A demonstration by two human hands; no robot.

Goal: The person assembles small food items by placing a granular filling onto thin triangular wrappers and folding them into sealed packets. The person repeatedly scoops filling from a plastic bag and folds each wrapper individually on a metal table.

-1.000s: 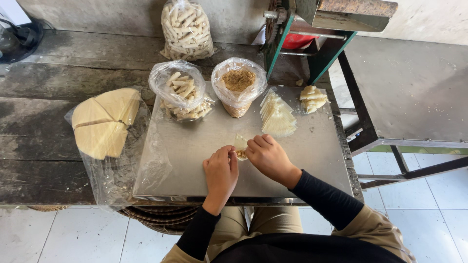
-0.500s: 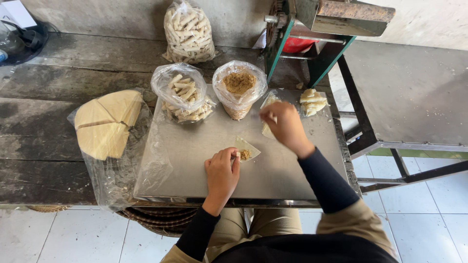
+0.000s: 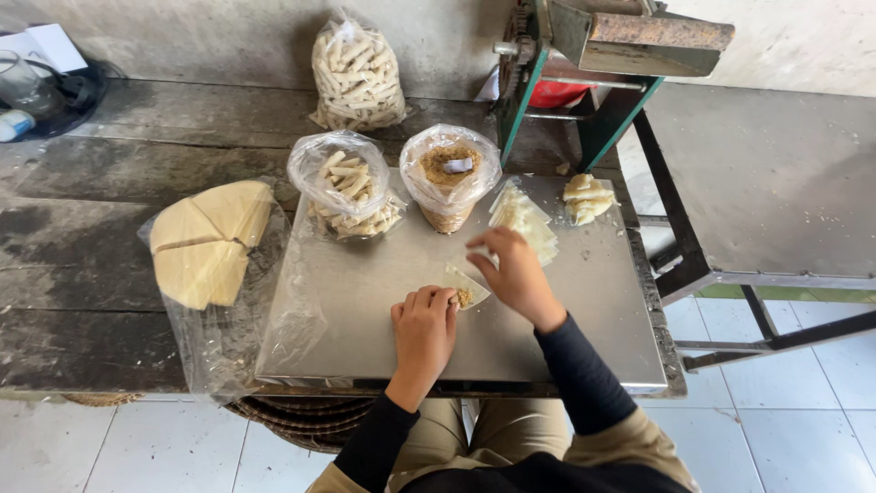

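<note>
Pale wrapper seemingly touches left grip, just below right grip.

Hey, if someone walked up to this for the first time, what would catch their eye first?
Probably the two hands at the middle of the metal tray: the left hand presses a small triangular wrapper with filling, and the right hand hovers just above it. Next, the open bag of brown filling and the bag of pale rolled sticks at the tray's far edge, then the stack of pale wrapper sheets on the left.
</note>
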